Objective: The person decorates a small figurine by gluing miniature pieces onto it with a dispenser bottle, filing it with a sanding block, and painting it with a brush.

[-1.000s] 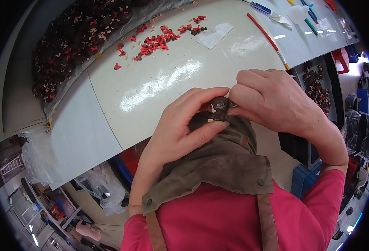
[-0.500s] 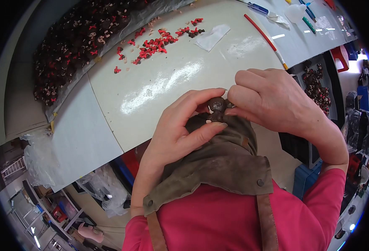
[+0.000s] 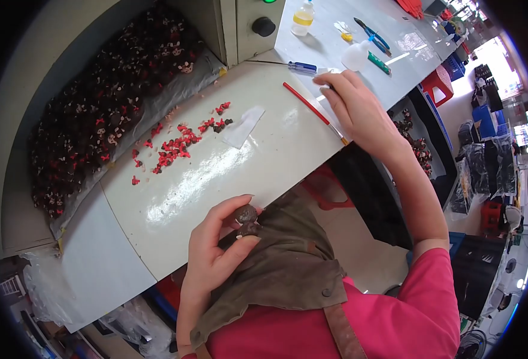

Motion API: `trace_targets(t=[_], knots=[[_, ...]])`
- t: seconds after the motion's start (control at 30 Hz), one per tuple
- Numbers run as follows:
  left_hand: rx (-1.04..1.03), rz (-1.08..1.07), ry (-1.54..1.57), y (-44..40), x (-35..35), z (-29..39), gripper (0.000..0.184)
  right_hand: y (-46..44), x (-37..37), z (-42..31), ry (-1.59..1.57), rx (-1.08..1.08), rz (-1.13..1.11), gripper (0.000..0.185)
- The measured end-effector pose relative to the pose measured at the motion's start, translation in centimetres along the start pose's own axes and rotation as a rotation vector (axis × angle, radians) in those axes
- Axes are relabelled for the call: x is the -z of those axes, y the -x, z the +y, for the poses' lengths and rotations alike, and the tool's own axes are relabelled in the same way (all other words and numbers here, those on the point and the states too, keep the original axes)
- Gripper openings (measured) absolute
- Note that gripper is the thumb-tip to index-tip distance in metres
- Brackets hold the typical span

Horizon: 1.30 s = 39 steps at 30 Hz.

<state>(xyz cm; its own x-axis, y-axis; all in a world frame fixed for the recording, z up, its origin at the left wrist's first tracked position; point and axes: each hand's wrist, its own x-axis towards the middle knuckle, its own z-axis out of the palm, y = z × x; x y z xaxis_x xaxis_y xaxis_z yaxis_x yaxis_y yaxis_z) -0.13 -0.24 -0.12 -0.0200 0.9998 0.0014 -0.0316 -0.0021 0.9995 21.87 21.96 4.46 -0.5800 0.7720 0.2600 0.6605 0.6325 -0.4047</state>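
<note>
A small dark brown figurine (image 3: 247, 221) with a round head and pale bits is held between the thumb and fingers of my left hand (image 3: 216, 245), above my apron at the table's front edge. My right hand (image 3: 359, 110) is raised over the right part of the table, near the red-handled brush (image 3: 315, 112) and the blue screwdriver (image 3: 302, 67). Its thumb and forefinger are close together, and a tiny dark thing shows at their tips, too small to name. Small red parts (image 3: 177, 146) lie scattered on the table (image 3: 216, 179) beside a white tissue (image 3: 244, 127).
A heap of dark figurines (image 3: 96, 107) fills the back left. At the upper right stand a bottle (image 3: 303, 18), green-handled pliers (image 3: 373, 37) and a white round container (image 3: 355, 55). A black crate (image 3: 437, 143) with more figurines is at the right.
My right hand has left the figurine and moved up and away over the table. The figurine stays in my left hand. The view has shifted to the right.
</note>
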Motion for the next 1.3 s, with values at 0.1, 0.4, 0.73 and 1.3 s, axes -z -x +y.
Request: trace_targets(t=[0.1, 0.4, 0.73, 1.3], knots=[[-0.004, 0.017, 0.005, -0.1, -0.1, 0.0, 0.050, -1.0, -1.5, 2.4, 0.095, 0.011, 0.000, 0.025], [0.016, 0.070, -0.044, 0.2, 0.0, 0.0, 0.052, -3.0, -3.6, 3.1, 0.276, 0.214, 0.142, 0.031], [0.093, 0.102, 0.005, 0.1, -0.5, 0.4, 0.053, -2.6, 5.5, 11.3, -0.186, -0.103, 0.720, 0.022], [0.141, 0.204, -0.005, -0.3, -1.7, 0.8, 0.053, -6.5, 4.2, 27.6, 0.247, -0.321, 0.347, 0.022]])
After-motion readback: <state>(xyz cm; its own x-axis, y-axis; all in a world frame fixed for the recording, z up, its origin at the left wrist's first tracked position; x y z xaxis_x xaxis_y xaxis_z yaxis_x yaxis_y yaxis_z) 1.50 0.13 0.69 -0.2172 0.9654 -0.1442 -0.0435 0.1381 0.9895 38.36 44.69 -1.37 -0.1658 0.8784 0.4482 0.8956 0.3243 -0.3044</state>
